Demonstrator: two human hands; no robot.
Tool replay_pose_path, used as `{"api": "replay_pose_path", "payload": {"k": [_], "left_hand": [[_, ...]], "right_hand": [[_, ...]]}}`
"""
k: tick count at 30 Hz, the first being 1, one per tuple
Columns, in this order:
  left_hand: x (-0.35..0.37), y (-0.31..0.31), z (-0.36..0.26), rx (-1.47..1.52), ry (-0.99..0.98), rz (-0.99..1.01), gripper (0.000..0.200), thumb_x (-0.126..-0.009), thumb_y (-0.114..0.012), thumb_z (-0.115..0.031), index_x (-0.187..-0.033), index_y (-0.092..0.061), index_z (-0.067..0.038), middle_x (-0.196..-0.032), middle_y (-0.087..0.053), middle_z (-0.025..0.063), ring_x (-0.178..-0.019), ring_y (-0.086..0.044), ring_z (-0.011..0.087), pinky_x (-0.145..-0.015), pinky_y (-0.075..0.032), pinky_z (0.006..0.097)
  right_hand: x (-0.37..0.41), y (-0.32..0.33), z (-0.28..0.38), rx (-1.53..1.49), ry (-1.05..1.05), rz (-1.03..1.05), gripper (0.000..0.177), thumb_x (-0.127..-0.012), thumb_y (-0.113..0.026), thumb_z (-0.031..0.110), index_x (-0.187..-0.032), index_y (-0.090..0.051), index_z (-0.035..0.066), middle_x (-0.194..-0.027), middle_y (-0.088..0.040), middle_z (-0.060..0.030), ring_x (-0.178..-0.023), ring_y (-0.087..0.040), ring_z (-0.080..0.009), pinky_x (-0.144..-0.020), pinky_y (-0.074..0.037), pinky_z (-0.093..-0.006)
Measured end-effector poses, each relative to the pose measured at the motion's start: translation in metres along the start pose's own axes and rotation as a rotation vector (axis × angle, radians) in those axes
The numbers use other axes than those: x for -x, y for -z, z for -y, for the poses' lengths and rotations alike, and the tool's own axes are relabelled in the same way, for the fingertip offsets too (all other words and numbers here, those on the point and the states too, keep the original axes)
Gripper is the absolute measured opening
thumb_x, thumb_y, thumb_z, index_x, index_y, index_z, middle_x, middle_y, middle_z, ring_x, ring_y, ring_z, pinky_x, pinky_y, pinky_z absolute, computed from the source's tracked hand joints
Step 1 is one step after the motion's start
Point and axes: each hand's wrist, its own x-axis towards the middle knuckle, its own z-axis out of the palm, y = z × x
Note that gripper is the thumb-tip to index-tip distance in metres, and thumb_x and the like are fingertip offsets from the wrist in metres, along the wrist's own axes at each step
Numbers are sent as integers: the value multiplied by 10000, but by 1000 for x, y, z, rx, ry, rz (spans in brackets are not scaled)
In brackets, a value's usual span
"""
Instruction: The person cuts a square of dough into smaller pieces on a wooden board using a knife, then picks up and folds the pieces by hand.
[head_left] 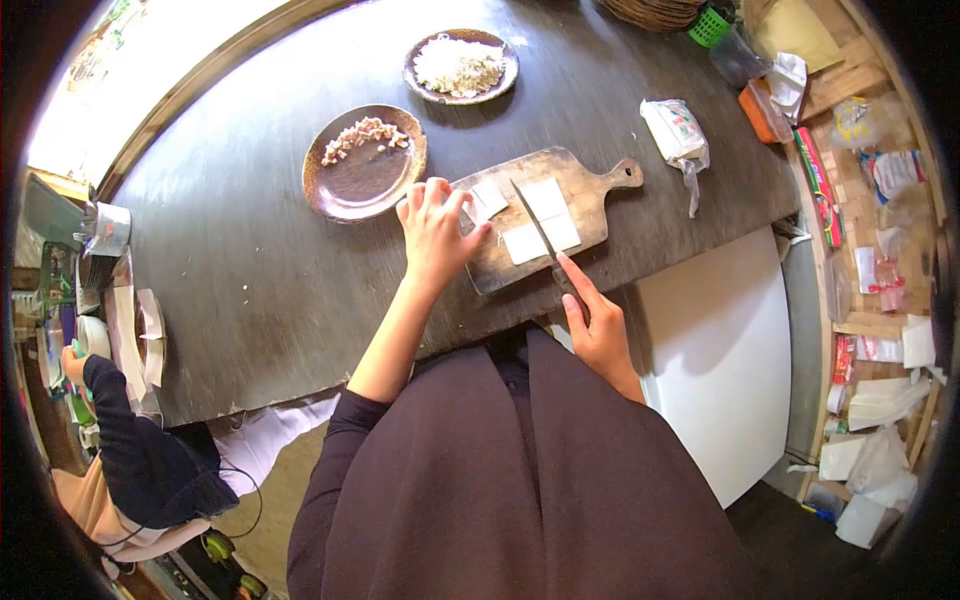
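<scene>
gripping knife point(541, 232), right hand point(598, 328); left hand point(437, 235) splayed over board point(590, 195) edge, near plate point(362, 187); packet point(675, 130) rightward.

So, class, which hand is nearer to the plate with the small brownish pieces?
The left. The left hand is close beside the plate, at the edge of the cutting board; the right hand is farther away, holding the knife.

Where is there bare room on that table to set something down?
Left of the plate of pinkish pieces, barring a few specks; also between the plate of white shreds and white packet. Crowded: around the cutting board, with left hand, right hand, knife and white slabs.
</scene>
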Motion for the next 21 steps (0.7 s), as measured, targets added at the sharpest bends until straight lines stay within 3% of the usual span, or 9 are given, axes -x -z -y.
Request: {"api": "replay_pose_path", "payload": {"k": [5, 11, 15, 16, 18, 19, 21], "left_hand": [[-1, -6, 5, 44, -115, 3, 298, -757, -807, -317, -979, -713, -142, -1082, -652, 27, -1136, -526, 258, -948, -355, 446], [-1, -7, 1, -71, -195, -41, 186, -811, -763, -272, -921, -701, -134, -931, -699, 21, -1041, -589, 224, -922, -378, 434], [-4, -5, -3, -73, -199, -52, 134, -824, -753, -236, -884, -700, -128, -899, -704, 34, -1014, -600, 229, -913, -387, 424], [-4, -3, -5, 17, -114, -48, 114, -827, -750, -219, -869, -702, -125, -890, -703, 41, -1003, -602, 232, -918, -385, 422], [-5, 3, -12, 136, 25, -75, 81, -838, -747, -164, -864, -712, -96, -874, -717, 74, -930, -646, 254, -908, -440, 405], [-5, 5, -14, 131, 29, -78, 81, -838, -747, -164, -864, -712, -96, -874, -717, 74, -930, -646, 254, -908, -440, 405], [-4, 9, -18, 580, 281, -35, 89, -856, -754, -134, -900, -719, -65, -893, -738, 90, -868, -698, 235, -851, -509, 380]], "right_hand": [[-7, 8, -7, 3, 12, 51, 485, -979, -558, 87, -1463, -535, 114, -1273, -651, -250, -1125, -644, -446, -947, -514, -423], [-22, 23, -14, -6, 56, 78, 486, -981, -561, 103, -1466, -535, 129, -1246, -655, -268, -1101, -651, -450, -929, -519, -436], [-29, 35, -22, -20, 48, 96, 509, -965, -594, 112, -1470, -529, 119, -1180, -664, -299, -1077, -652, -466, -908, -525, -432], [-31, 37, -23, -22, 51, 99, 509, -965, -594, 112, -1470, -529, 119, -1180, -664, -299, -1077, -652, -466, -908, -525, -432], [-35, 40, -24, -72, -23, 86, 514, -939, -674, 142, -1429, -549, 50, -1082, -721, -246, -981, -715, -364, -858, -537, -377], [-37, 40, -28, -75, -19, 91, 514, -939, -674, 142, -1429, -549, 50, -1082, -721, -246, -981, -715, -364, -858, -537, -377], [-41, 39, -39, -321, -242, 225, 447, -902, -752, 160, -1288, -609, -16, -992, -725, -122, -894, -686, -188, -814, -523, -313]]}}
